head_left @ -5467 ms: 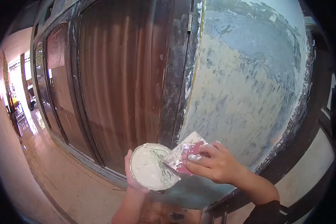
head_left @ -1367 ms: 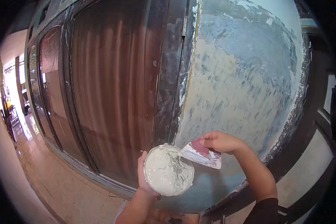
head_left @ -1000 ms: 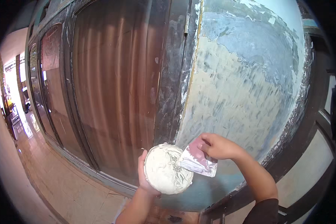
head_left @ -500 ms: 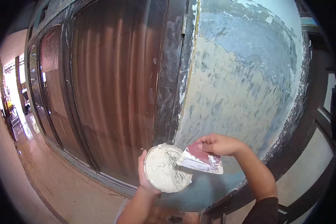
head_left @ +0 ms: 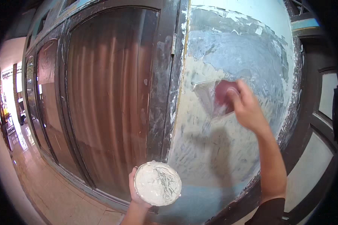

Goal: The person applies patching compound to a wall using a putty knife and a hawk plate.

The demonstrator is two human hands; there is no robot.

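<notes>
My left hand [head_left: 134, 187] is wrapped round the side of a round tub of cream-white putty [head_left: 148, 183], low in front of the wall; the putty's surface is streaked on its right half. Raised at the right, my right hand [head_left: 248, 107] grips a dark red putty scraper [head_left: 224, 95] between thumb and fingers. The scraper's wide, putty-smeared blade points left and lies at or very near the wall [head_left: 199, 131]; blur hides whether it touches. Cream putty with dark streaks coats the wall's middle, below a blue-grey patch.
Left of the wall stands a dark wooden frame [head_left: 163, 86] with a metal hinge [head_left: 173, 44] and a glazed panel with brown curtains [head_left: 105, 105] behind it. A dark panelled door [head_left: 308, 150] is at the right. Tiled floor [head_left: 67, 191] runs along the lower left.
My right hand has lifted the scraper from the tub up to the middle of the wall. The tub in my left hand sits slightly lower and further left in view, which has shifted too.
</notes>
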